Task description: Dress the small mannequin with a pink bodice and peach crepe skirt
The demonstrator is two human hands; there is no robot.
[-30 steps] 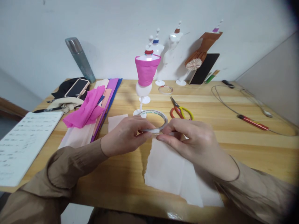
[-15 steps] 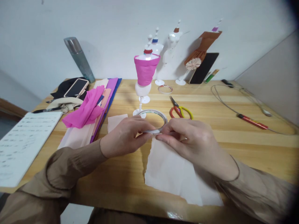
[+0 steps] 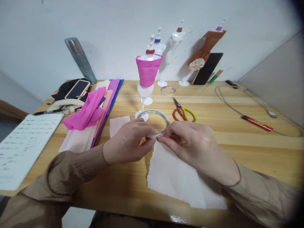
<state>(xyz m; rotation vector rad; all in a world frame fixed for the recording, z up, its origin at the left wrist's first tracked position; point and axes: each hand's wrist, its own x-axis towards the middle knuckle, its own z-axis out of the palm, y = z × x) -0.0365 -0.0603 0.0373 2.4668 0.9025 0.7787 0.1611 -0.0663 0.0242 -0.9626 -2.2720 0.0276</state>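
Note:
A roll of tape (image 3: 166, 119) is held up over the table, its ring opening facing me. My left hand (image 3: 131, 139) pinches the near left side of the roll between thumb and fingers. At the roll's near right edge my right hand (image 3: 192, 144) is closed in a pinch against the tape; what exactly lies between its fingertips is hidden. Beneath the right hand lies a pale pink sheet of crepe paper (image 3: 171, 177) with a ragged left edge. A smaller pale piece (image 3: 117, 124) is partly covered by my left hand.
Scissors (image 3: 182, 112) lie beyond my right hand. A small dress form in pink paper (image 3: 149, 71) stands ahead, with several others behind. Left are folded coloured papers (image 3: 86, 110), a phone (image 3: 78, 89), a bottle (image 3: 80, 60) and a written sheet (image 3: 28, 145). A red corded tool (image 3: 257, 123) lies right.
The tape roll has tilted and shifted slightly in my hands. Both hands keep their pinch close together, and the things on the table stay where they were.

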